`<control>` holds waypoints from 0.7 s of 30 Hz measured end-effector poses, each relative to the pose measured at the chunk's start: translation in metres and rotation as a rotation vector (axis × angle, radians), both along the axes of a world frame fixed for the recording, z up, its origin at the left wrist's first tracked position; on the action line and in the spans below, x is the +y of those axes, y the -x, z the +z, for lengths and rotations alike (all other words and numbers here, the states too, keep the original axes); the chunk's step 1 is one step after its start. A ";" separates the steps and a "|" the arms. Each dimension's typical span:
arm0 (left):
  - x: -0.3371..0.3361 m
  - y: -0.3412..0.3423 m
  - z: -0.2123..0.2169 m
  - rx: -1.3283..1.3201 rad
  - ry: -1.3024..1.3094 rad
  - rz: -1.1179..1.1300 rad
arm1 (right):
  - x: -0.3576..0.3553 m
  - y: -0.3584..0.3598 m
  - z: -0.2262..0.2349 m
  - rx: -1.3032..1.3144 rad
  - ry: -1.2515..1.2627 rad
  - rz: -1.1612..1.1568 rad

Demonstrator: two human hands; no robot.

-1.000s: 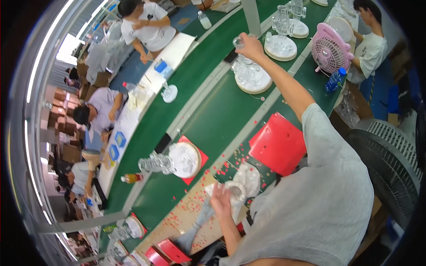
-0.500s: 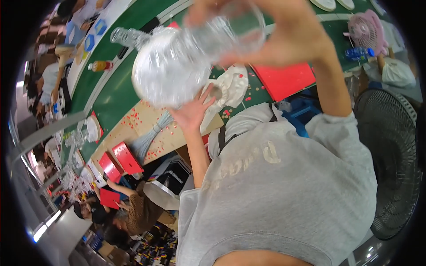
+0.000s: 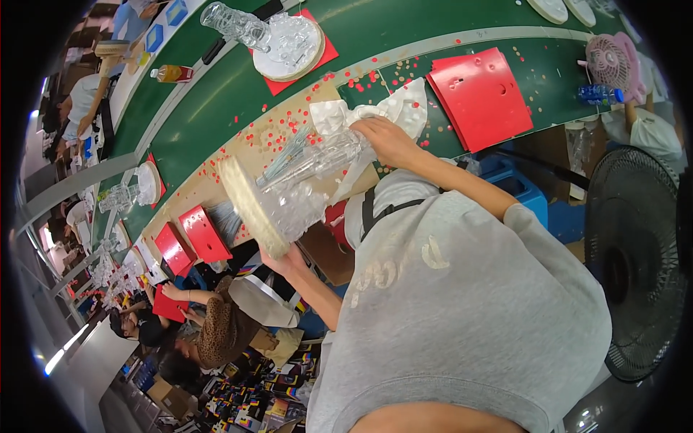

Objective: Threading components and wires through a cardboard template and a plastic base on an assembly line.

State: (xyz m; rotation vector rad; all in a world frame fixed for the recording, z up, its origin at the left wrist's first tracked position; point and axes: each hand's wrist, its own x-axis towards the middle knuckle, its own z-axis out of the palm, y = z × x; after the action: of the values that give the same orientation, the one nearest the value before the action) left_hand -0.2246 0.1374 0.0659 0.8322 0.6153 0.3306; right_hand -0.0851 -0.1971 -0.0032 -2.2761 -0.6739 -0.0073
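A clear plastic column point(image 3: 317, 162) on a thick round cream base point(image 3: 249, 206) is tilted on its side in front of me, the base toward the left. My left hand point(image 3: 284, 261) holds the base by its lower rim, fingers partly hidden behind it. My right hand point(image 3: 386, 141) is closed round the column's other end, beside a white cloth point(image 3: 404, 105). Beneath the column lies a bundle of thin grey strands point(image 3: 289, 155) on a brown board point(image 3: 209, 184) scattered with small red dots.
A similar clear piece point(image 3: 289, 47) stands on a red sheet on the green belt point(image 3: 419, 25). Stacked red sheets point(image 3: 480, 97) lie to the right, near a pink fan point(image 3: 610, 61). A large black fan point(image 3: 635, 260) stands at my right. Co-workers point(image 3: 216, 325) sit at lower left.
The clear column has come down from high near the camera and swung base-left. My left hand, spread before, now grips its base. My right hand has dropped to the column's end.
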 end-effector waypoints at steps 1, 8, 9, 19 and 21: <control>-0.009 -0.010 0.011 0.001 0.007 -0.003 | 0.001 0.000 -0.013 0.058 -0.019 -0.025; -0.095 -0.065 0.074 0.047 -0.843 -0.131 | -0.026 -0.006 -0.003 -0.030 0.391 -0.071; -0.105 -0.067 0.079 0.096 -1.075 -0.180 | -0.036 0.000 -0.002 -0.033 0.402 -0.074; -0.192 -0.087 0.107 -0.124 -1.369 -0.192 | -0.029 0.016 0.215 -0.368 -0.214 -0.200; -0.192 -0.092 0.112 -0.301 -1.266 -0.372 | -0.020 0.023 0.221 -0.279 -0.187 -0.061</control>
State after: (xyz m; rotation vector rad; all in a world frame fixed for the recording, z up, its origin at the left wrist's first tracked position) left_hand -0.1323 -0.0545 0.1777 2.0255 -0.1240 0.4871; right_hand -0.1084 -0.2167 0.2179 -2.1326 -0.7137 -0.4067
